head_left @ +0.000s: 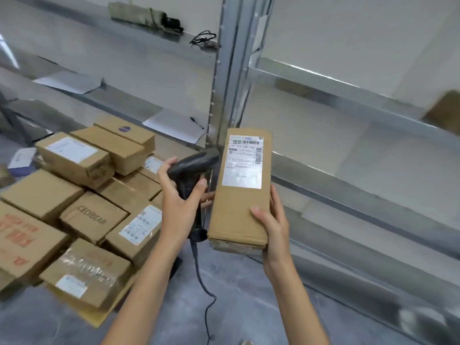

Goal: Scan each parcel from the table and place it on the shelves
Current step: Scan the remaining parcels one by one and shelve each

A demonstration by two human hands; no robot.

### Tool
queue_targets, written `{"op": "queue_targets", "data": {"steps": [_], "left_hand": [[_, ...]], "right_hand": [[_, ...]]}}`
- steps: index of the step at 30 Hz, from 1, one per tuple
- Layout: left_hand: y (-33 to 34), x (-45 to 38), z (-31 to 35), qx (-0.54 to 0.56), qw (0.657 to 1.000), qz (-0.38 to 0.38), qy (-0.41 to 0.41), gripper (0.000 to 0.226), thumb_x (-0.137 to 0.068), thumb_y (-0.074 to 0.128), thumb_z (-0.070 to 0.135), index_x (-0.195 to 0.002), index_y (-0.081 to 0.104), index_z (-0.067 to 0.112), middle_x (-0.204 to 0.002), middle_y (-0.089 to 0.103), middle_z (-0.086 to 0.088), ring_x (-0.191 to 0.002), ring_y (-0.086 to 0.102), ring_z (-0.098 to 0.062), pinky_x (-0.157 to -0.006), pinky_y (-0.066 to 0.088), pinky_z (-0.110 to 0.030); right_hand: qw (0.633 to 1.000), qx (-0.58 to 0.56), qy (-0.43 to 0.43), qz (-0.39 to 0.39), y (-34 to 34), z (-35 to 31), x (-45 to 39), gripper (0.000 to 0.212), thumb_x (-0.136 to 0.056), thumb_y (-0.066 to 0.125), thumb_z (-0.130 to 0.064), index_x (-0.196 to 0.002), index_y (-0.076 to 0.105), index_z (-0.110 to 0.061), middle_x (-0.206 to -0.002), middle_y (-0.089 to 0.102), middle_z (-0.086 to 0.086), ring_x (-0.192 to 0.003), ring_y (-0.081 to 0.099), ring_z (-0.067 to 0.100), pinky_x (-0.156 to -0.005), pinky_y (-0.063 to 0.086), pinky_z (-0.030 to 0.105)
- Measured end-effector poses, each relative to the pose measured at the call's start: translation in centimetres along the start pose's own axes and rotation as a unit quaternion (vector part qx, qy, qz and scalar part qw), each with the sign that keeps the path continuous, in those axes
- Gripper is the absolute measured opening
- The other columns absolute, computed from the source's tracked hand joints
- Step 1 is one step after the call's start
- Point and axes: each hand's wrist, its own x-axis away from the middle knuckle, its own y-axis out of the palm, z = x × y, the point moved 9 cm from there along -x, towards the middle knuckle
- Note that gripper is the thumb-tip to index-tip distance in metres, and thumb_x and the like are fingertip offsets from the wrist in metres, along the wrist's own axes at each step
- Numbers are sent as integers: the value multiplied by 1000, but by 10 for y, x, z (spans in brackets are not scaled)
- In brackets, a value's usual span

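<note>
A: What stood biggest around the hands?

B: The metal shelves [348,100], beyond and to the right of both hands, their upright post just behind the scanner. Left of the left hand lay the pile of parcels [74,200], heaped in layers; I could not make out the table under them.

A: And the parcel being worked?

B: A long brown parcel [240,192] was in the right hand [270,230], which clasped its near lower end, thumb on the front face and fingers behind. Its long axis ran up and away from the person, label [242,161] facing the camera at the far end.

A: The left hand?

B: The left hand [178,202] was wrapped round the handle of a black scanner [193,163], just left of the parcel, its cable hanging down. The scanner's head sat level with the label, beside it, seemingly aimed that way.

A: So what did the next move depend on?

B: In my judgement, the shelves lay on the right hand's side, nearer it, so that hand alone could carry the parcel over, lengthwise, once scanned.
</note>
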Motion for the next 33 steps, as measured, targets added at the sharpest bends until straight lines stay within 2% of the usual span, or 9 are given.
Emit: {"op": "queue_targets", "data": {"steps": [4, 8, 13, 17, 20, 25, 28, 31, 33], "left_hand": [[53, -5, 8, 3, 998, -56, 6, 60, -95, 67, 0, -138, 33, 26, -127, 50, 13, -107, 56, 19, -84, 46, -2], [100, -9, 5, 26, 995, -89, -20, 62, -95, 70, 12, -141, 34, 35, -138, 53, 6, -120, 60, -3, -97, 57, -33], [173, -10, 18, 53, 990, -128, -22, 62, -94, 72, 14, -135, 37, 44, -144, 49, -5, -126, 60, -22, -99, 57, -44], [228, -8, 37, 78, 985, -154, 8, 62, -96, 68, 6, -137, 35, 37, -131, 49, 9, -106, 67, 4, -75, 60, -19], [262, -4, 48, 88, 984, -151, 26, 59, -95, 65, 0, -136, 35, 30, -128, 48, 9, -101, 65, 12, -71, 54, -7], [319, 8, 53, 112, 982, -154, 12, 58, -95, 64, 2, -135, 35, 33, -129, 55, 0, -99, 72, -6, -77, 60, -21], [348, 13, 55, 111, 986, -122, 8, 59, -96, 67, 8, -137, 34, 34, -134, 57, -13, -113, 67, -25, -96, 57, -42], [363, 13, 58, 111, 992, -57, 36, 58, -95, 69, 14, -134, 35, 39, -131, 57, 0, -114, 64, -8, -99, 52, -34], [372, 12, 56, 121, 991, -30, 40, 57, -95, 70, 16, -131, 35, 44, -129, 56, 8, -111, 63, -2, -95, 52, -28]], "right_hand": [[999, -17, -17, 42, -45, -23, -5, 93, -59, 79, -42, -146, 48, -37, -141, 59, -11, -122, 62, 15, -99, 54, 41], [997, -28, -33, 67, -83, -46, -13, 93, -60, 80, -41, -147, 46, -39, -139, 60, -11, -117, 65, 13, -93, 58, 36], [992, -41, -60, 101, -142, -85, -28, 90, -63, 79, -34, -147, 47, -35, -138, 62, -7, -119, 64, 17, -99, 55, 41], [990, -60, -68, 110, -183, -113, -50, 79, -71, 75, -30, -144, 49, -39, -129, 68, -8, -112, 68, 19, -87, 59, 37], [985, -80, -85, 125, -212, -139, -68, 77, -72, 73, -29, -144, 49, -40, -125, 70, -8, -104, 71, 16, -74, 58, 28], [974, -115, -121, 155, -257, -175, -96, 75, -71, 74, -25, -142, 51, -37, -122, 71, -8, -102, 72, 15, -74, 59, 28], [965, -140, -130, 178, -278, -187, -110, 78, -69, 75, -27, -143, 51, -38, -123, 70, -10, -99, 72, 12, -78, 61, 29], [949, -176, -141, 219, -289, -196, -122, 77, -72, 75, -27, -144, 49, -39, -126, 68, -10, -97, 71, 9, -77, 60, 28], [939, -188, -136, 254, -292, -200, -131, 78, -77, 74, -26, -147, 43, -42, -136, 60, -10, -109, 66, 14, -91, 58, 37]]}}
